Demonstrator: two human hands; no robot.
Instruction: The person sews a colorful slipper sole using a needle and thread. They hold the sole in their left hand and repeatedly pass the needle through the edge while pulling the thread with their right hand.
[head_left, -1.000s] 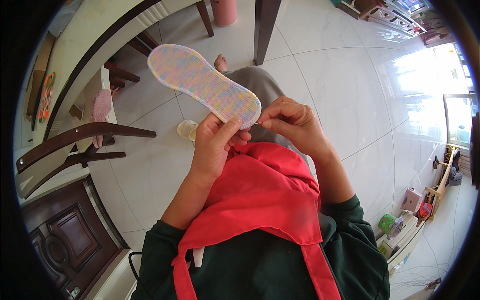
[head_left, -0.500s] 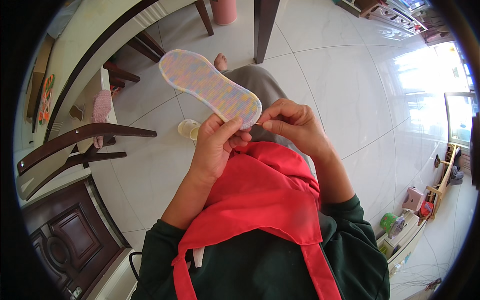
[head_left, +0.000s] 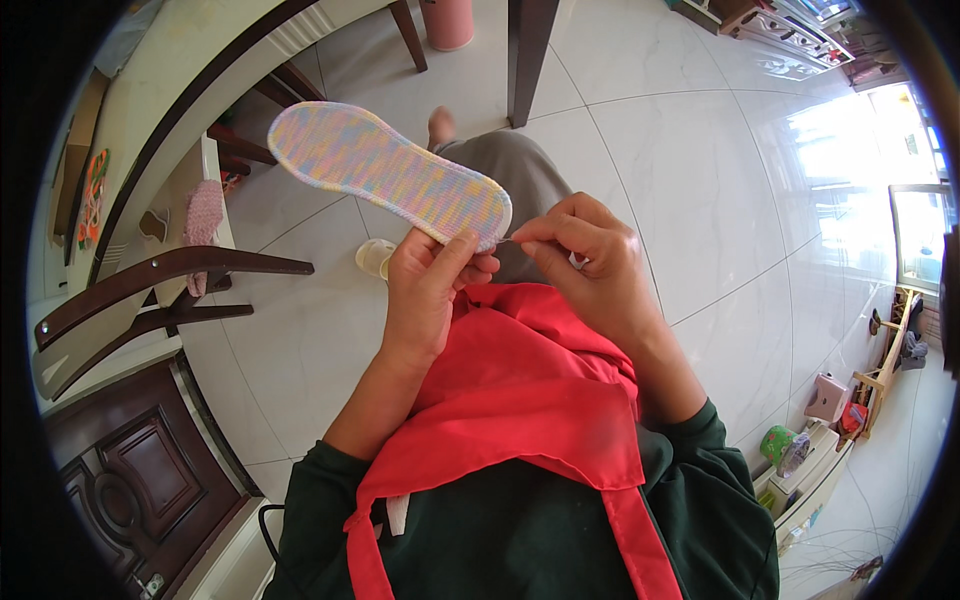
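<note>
A pastel knitted insole in pink, yellow and blue, edged in white, points up and to the left over my lap. My left hand pinches its near end, thumb on top and fingers curled beneath. Right beside that end, my right hand has thumb and forefinger pressed together on a thin needle. The needle's tip meets the insole's edge near my left fingertips; whether it passes into the yarn is too small to tell. A red apron lies bunched under both hands.
A dark wooden chair stands on the left, with a pink knitted cloth behind it. On the tiled floor lies a pale shoe. A dark table leg and a pink bin are ahead.
The insole has swung leftward and tilted flatter, its far end moving left. My left hand has shifted slightly left with it. My right hand has turned, still pinching the needle at the edge.
</note>
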